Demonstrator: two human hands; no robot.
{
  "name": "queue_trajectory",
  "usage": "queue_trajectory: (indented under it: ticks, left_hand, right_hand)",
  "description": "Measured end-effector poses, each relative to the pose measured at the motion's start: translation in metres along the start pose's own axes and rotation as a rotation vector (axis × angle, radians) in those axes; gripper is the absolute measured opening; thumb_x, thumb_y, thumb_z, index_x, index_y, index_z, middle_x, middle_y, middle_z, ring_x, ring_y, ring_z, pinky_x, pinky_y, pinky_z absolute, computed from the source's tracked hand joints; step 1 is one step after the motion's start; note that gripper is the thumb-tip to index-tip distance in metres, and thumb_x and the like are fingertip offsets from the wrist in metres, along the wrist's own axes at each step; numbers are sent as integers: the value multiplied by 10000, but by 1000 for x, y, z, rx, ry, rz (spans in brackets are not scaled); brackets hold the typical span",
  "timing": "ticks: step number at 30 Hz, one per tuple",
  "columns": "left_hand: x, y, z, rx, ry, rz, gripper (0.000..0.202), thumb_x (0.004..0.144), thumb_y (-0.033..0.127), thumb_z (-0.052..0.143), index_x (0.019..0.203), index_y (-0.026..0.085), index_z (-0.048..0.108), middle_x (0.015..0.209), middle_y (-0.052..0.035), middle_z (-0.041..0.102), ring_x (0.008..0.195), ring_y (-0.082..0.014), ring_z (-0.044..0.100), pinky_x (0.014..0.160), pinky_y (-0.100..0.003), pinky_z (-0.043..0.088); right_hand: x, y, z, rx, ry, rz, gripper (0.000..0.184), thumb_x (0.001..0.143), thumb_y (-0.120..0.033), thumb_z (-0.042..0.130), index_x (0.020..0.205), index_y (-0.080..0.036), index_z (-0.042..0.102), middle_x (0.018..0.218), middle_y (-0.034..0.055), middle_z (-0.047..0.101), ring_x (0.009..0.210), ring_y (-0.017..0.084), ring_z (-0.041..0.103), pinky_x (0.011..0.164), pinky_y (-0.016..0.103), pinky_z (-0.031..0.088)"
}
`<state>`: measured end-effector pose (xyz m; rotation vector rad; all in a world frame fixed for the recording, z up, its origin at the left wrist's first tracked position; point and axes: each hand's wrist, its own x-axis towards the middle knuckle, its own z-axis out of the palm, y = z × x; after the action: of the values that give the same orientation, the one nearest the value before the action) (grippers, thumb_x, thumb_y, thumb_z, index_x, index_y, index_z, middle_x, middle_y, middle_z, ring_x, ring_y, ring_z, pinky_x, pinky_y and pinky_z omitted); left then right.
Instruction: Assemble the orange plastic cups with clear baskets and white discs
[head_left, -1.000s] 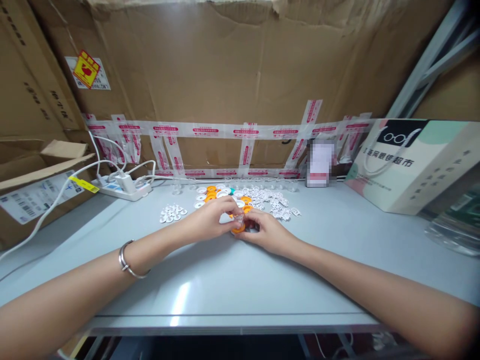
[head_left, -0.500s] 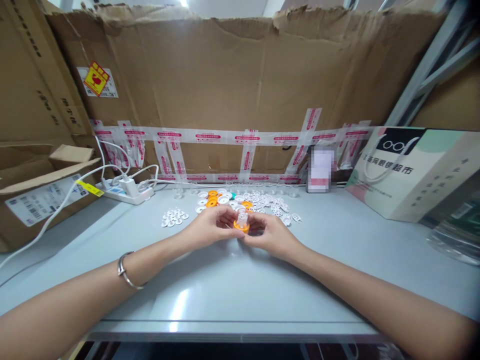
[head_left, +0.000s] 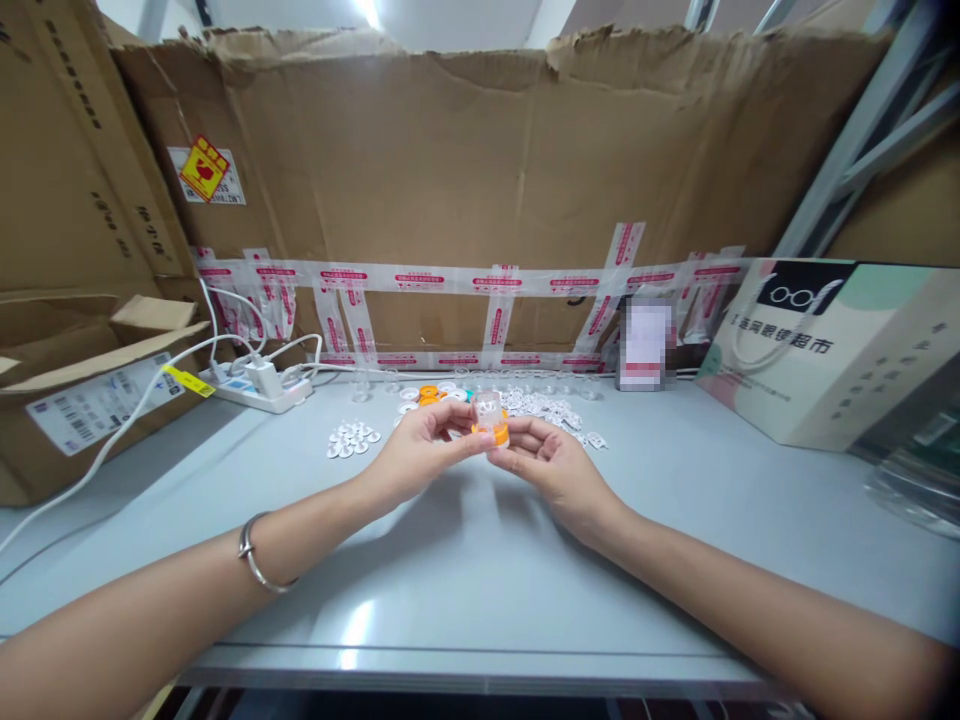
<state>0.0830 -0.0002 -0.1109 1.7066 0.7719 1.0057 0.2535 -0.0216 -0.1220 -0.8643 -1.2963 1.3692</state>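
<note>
Between my two hands is a small clear plastic dome on an orange ring base (head_left: 491, 425), with white bits visible inside it. My left hand (head_left: 429, 440) pinches its left side, the thumb lying across the front of the orange ring. From the right, my right hand (head_left: 559, 468) grips the lower edge of the base with thumb and fingertips. The piece is held upright above the table. Behind the hands lie orange discs (head_left: 428, 392) and many small white openwork plastic parts (head_left: 547, 408). Left of my left hand is a cluster of small white pegged discs (head_left: 351, 440).
Clear plastic cups (head_left: 361, 390) stand along the back. A power strip (head_left: 274, 392) with white cables and an opened cardboard box (head_left: 105, 390) are at left. On the right are a phone (head_left: 643, 350), a paper bag (head_left: 787, 370) and a clear bottle (head_left: 919, 470). Taped cardboard (head_left: 420, 180) walls the back.
Both hands have lifted the dome piece slightly and shifted it a little right. More of the clear dome and its white contents now shows. The camera view has tipped slightly upward.
</note>
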Motion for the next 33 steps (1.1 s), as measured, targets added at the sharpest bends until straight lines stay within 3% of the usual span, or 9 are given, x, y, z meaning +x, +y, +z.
queue_trajectory:
  ticks: [3,6,13,23,33]
  left_hand:
    - [1,0,0,94,65,-16,313,713,384,672,935,171,611,963,-52,622,808,-150,572,746,-288,451]
    - [2,1,-1,117,43,-15,311,712,381,668,938,171,629,989,-63,616,819,-166,571,735,-293,450]
    - [3,-1,1,90,-14,77,233,774,359,609,908,175,660,977,-58,623,958,-192,540,858,-318,407]
    - [2,-3,1,18,-90,101,241,794,346,585,962,192,661,984,-45,638,953,-181,545,871,-315,402]
    - [2,-1,-1,146,-34,111,223,765,369,616,896,193,655,925,-36,626,890,-170,543,802,-297,406]
  right_hand:
    - [-1,-1,1,59,-8,16,312,593,-237,764,849,-173,596,876,23,698,863,152,647,891,320,448]
    - [-2,0,1,117,-14,55,329,577,-217,776,850,-177,597,846,13,700,831,136,646,891,312,438]
    - [-2,2,-1,271,-23,111,310,574,-196,786,792,-188,565,766,-26,687,773,89,630,886,286,430]
    - [-4,2,-1,328,-119,110,243,598,-230,774,783,-197,619,795,-31,663,806,95,614,901,288,440]
    - [-3,5,-3,338,-136,108,207,628,-210,754,775,-195,609,794,-33,655,800,84,608,874,255,457]
